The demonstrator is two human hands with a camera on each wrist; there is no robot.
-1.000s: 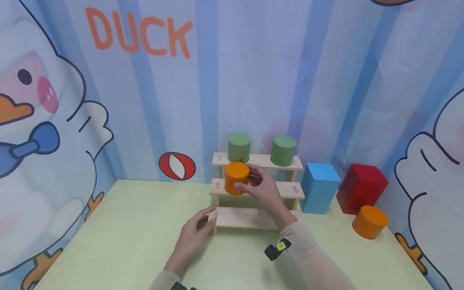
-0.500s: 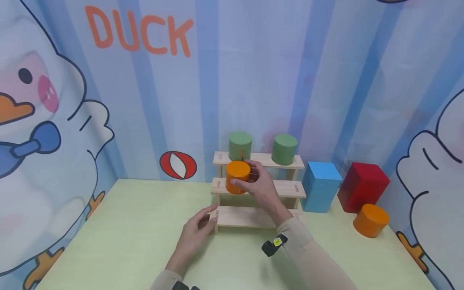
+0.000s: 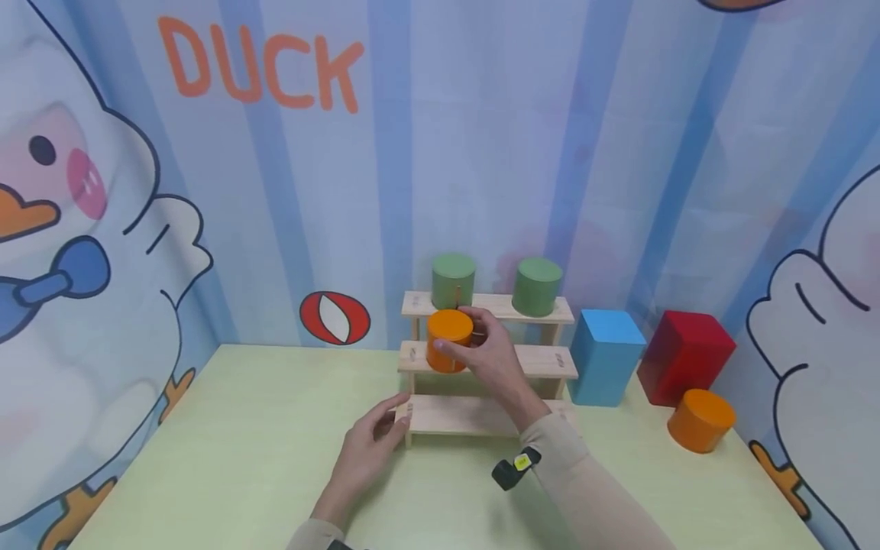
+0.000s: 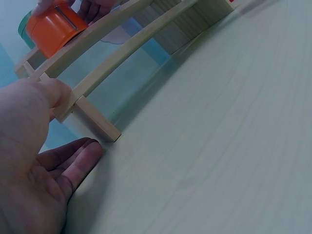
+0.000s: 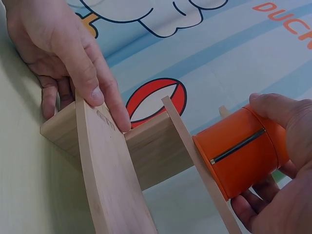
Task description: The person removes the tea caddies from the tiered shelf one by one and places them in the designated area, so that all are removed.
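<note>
My right hand point(image 3: 498, 363) holds an orange cylinder point(image 3: 447, 340) between thumb and fingers, upright at the left end of the middle step. In the right wrist view, a dark narrow slit runs along the side of this cylinder point(image 5: 239, 151), and its base meets the step board. A three-step wooden stand point(image 3: 454, 416) carries it. At the left end of the lowest step, my left hand point(image 3: 367, 443) grips the board, thumb at its front edge and index finger reaching behind. The other fingers of the left hand point(image 4: 34, 165) lie beside the stand's leg.
Two green cylinders point(image 3: 536, 286) stand on the top step. Right of the stand are a blue block point(image 3: 605, 359), a red block point(image 3: 687, 359) and another orange cylinder point(image 3: 701, 420) on the pale table point(image 3: 241, 458). A duck-print curtain point(image 3: 474, 153) hangs behind.
The right thumb has shifted slightly leftward across the front of the orange cylinder, and the right wrist has moved a little left. The cylinder and the left hand keep their places.
</note>
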